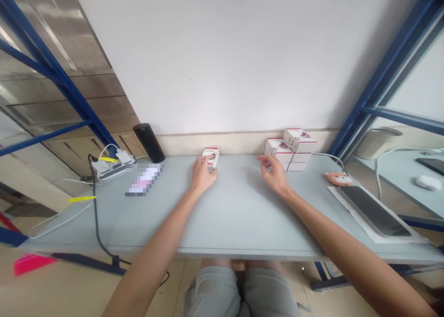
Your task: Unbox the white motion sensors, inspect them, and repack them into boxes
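My left hand [204, 173] is closed round a small white box with red edges [212, 151], which rests on the grey table toward the wall. Its fingers cover the box's near left part. Just in front of a stack of similar white-and-red boxes [299, 158], my right hand [274, 172] hovers low over the table with loosely bent fingers and nothing visible in them. The stack has several boxes, with one on the upper level at the right [300, 139]. Part of its lower left side is hidden behind my right hand.
A black cylinder [149, 142], a phone with a blurred screen [144, 180] and a power strip [114, 168] with cables are at the left. On the right lie an orange mouse-like object [338, 178] and a dark flat device [374, 210]. Blue posts flank the table [222, 224].
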The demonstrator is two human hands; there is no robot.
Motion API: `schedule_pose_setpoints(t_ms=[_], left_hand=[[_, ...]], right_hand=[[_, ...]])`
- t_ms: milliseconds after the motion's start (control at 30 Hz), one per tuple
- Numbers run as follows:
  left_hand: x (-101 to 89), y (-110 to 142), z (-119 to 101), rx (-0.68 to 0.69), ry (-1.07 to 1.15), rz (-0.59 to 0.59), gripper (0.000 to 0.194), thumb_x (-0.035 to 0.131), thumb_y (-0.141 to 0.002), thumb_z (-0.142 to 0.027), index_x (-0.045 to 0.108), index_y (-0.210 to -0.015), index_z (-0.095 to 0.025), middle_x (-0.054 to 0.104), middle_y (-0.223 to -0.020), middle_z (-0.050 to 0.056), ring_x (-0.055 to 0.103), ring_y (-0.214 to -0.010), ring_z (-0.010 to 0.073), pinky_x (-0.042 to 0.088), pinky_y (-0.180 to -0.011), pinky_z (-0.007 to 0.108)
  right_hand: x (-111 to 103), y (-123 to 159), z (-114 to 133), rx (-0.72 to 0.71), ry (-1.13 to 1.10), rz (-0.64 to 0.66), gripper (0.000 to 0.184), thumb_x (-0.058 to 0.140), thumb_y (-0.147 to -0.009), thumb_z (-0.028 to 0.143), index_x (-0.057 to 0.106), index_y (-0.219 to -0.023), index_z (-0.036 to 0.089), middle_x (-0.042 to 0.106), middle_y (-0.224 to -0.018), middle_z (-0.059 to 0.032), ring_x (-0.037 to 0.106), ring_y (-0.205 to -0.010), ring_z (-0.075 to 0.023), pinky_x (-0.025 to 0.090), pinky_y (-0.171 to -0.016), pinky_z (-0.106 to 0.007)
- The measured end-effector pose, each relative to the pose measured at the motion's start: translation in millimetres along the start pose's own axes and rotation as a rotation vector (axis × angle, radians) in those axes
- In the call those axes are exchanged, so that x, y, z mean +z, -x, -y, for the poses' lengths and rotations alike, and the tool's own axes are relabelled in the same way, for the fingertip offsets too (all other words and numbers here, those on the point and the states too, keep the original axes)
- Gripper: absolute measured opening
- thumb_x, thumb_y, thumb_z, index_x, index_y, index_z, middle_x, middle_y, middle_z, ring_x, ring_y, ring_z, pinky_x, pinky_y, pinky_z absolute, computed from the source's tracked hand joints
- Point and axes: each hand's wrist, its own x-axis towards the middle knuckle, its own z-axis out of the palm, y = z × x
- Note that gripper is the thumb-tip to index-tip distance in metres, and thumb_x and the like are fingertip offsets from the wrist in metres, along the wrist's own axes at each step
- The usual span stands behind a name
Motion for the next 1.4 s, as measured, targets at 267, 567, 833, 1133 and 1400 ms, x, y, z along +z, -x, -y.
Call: schedule_pose_setpoints(t_ms=[267,567,833,1133,1400], left_hand=[[-3.5,-0.5,9.0,0.029,-0.152,0.075,0.039,0.064,-0.094,-0.023,0.069,-0.132,-0.027,0.052,-0.142,0.017,0.051,-0.134,0.0395,0.043,-0.113,0.058],[-7.7,-11.5,33.7,0.084,-0.091,0.095,0.037,0.073,-0.088,-0.017,0.074,-0.124,-0.027,0.053,-0.139,0.012,0.053,-0.134,0.0333,0.044,-0.119,0.050],[-3.5,-14.2,44.5,0.086,0.027,0.070,0.034,0.073,-0.090,-0.019,0.075,-0.123,-0.027,0.056,-0.130,0.009,0.059,-0.129,0.0282,0.046,-0.119,0.048],[2.7,-10.7,44.9,0.148,0.058,0.126,0.050,0.068,-0.088,-0.009,0.068,-0.134,-0.027,0.052,-0.139,0.009,0.053,-0.137,0.0279,0.042,-0.123,0.045],[3.6,-13.6,44.5,0.119,-0.013,0.104,0.058,0.064,-0.087,-0.007,0.062,-0.141,-0.028,0.053,-0.140,0.009,0.052,-0.137,0.0291,0.045,-0.120,0.045]], right_hand=[[-0.7,1.7,6.3,-0.030,0.040,0.009,0.026,0.049,-0.091,0.019,0.073,-0.102,0.020,0.067,-0.099,-0.0090,0.065,-0.086,-0.0220,0.055,-0.084,-0.039],[-27.7,-13.4,-4.4,-0.094,0.322,-0.195,0.029,0.052,-0.091,0.015,0.075,-0.107,0.023,0.066,-0.114,-0.0129,0.059,-0.117,-0.0316,0.047,-0.107,-0.050],[-23.3,-11.1,-20.1,-0.111,0.644,-0.118,0.051,0.055,-0.090,0.014,0.063,-0.139,0.020,0.063,-0.145,-0.0133,0.048,-0.144,-0.0338,0.035,-0.123,-0.055],[-28.0,-11.7,-28.2,-0.087,0.758,-0.002,0.064,0.052,-0.090,0.017,0.047,-0.154,0.017,0.055,-0.156,-0.0125,0.040,-0.151,-0.0312,0.028,-0.128,-0.053],[-29.7,-9.4,-29.4,-0.073,0.794,0.063,0.076,0.058,-0.085,0.018,0.038,-0.158,0.015,0.047,-0.163,-0.0149,0.033,-0.155,-0.0340,0.024,-0.128,-0.056]])
